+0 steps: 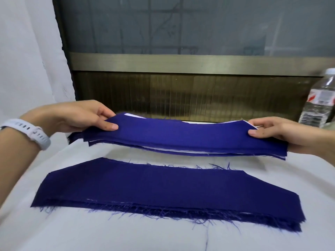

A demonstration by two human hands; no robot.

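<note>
Both hands, left hand and right hand, are pinching the ends of the stacked blue fabric pieces, keeping the layers aligned above the frayed strip on the tabletop.

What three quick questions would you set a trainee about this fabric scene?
1. True or false: the left hand and the right hand each pinch one end of the stack of blue fabric pieces.
2. What stands at the far right? A) a plastic water bottle B) a mug C) an iron
3. Which wrist bears the white watch?
Key: 1 true; 2 A; 3 the left.
</note>
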